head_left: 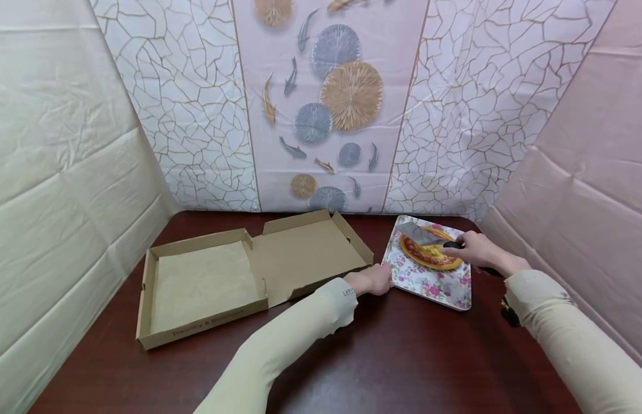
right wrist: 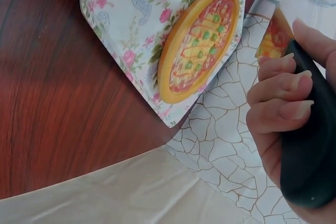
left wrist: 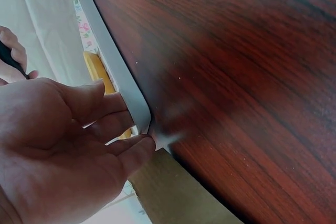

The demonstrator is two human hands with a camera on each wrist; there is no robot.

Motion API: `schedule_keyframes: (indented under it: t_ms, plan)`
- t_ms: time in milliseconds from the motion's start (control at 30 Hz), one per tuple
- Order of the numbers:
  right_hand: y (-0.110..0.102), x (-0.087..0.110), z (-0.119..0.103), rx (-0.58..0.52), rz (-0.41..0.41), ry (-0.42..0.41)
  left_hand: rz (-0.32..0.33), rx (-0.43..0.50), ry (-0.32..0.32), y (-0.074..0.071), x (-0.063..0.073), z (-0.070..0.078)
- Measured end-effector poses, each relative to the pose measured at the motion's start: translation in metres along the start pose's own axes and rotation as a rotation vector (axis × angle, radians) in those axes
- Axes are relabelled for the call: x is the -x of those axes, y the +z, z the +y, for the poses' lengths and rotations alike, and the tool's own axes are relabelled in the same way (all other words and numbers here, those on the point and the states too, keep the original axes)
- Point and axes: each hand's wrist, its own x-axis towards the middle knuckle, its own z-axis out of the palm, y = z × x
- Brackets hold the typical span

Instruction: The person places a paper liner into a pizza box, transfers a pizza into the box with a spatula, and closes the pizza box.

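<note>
A round pizza (head_left: 431,252) with a thick yellow-brown crust lies on a white floral tray (head_left: 429,290). My right hand (head_left: 478,250) grips the black handle (right wrist: 310,129) of a pizza server. In the head view its metal blade (head_left: 416,233) overlaps the pizza's far left part; the right wrist view shows the blade (right wrist: 275,35) reflecting the toppings. Whether the blade touches the pizza I cannot tell. At the tray's near left corner, my left hand (head_left: 375,279) holds the rim (left wrist: 118,66), fingers bent round it; the left wrist view shows the palm (left wrist: 58,135).
An opened cardboard pizza box (head_left: 310,253) lies left of the tray, its lined base (head_left: 207,282) farther left. The lid side reaches close to my left hand. Dark red wood tabletop (head_left: 383,356) extends in front. Cloth-covered walls (head_left: 574,190) enclose the back and sides.
</note>
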Motion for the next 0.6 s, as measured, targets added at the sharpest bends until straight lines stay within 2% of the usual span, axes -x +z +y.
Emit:
schedule_keyframes:
  t_ms: [233, 367, 600]
  plan:
    - [-0.0059, 0.0005, 0.0025, 0.030, -0.007, -0.003, 0.001, -0.076, -0.018, -0.0015, -0.0040, 0.0012]
    - [-0.0071, 0.0016, 0.0025, 0.021, -0.046, -0.004, 0.018, -0.128, -0.038, 0.0016, -0.0058, 0.0020]
    - [-0.0055, 0.0005, 0.0013, 0.020, -0.099, 0.000, 0.023, -0.119, -0.039, 0.0030, -0.0050, 0.0026]
